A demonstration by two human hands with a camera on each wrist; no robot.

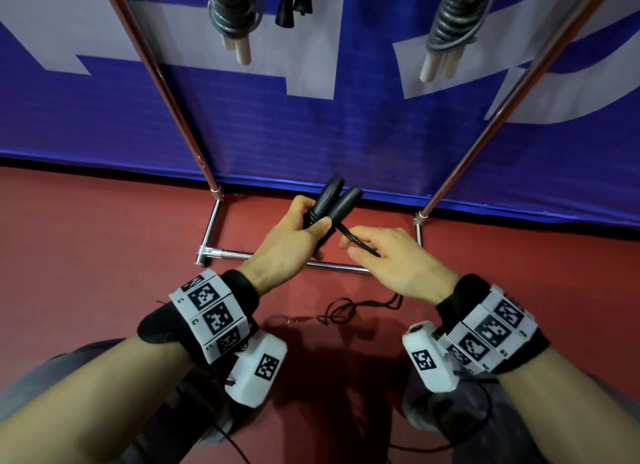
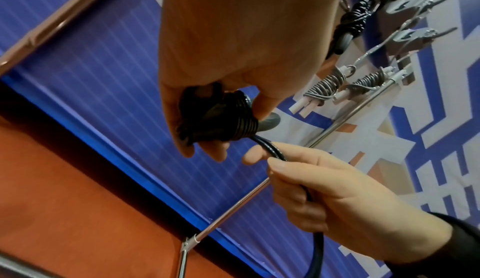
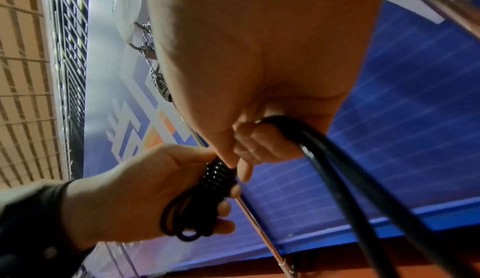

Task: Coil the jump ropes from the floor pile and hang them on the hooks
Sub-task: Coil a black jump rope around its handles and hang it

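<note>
At the centre of the head view the left hand [image 1: 289, 242] gripped a black jump rope [image 1: 332, 204], fingers and thumb curled round the tightly wound turns just below its two black handles [image 1: 341, 197], which stuck up side by side toward the blue banner [image 1: 311, 131]. The palm hid most of the bundle there; the left wrist view showed the stacked turns [image 2: 233, 118] inside the fist. To the right of centre, the right hand [image 1: 398, 259] pinched the free doubled strand [image 1: 360, 244] leading off the coil, thumb and forefinger closed on it, the other fingers curled. Its lower run passed behind that hand.

Along the top edge of the head view, two grey ropes with pale handles [image 1: 232, 17] [image 1: 450, 27] and one black rope [image 1: 294, 3] hung coiled, their tops cut off by the frame. The hooks [image 2: 413, 35] showed only in the upper right of the left wrist view, small and blurred. A thin black cord [image 1: 346, 308] lay tangled on the red floor [image 1: 86, 238] between the wrists. The chrome rack base [image 1: 221, 252] lay behind the hands.

The banner's white shapes were cropped and could not be read. The wrist bands [image 1: 211, 311] bore black-and-white square codes plus tiny characters too small to make out.
</note>
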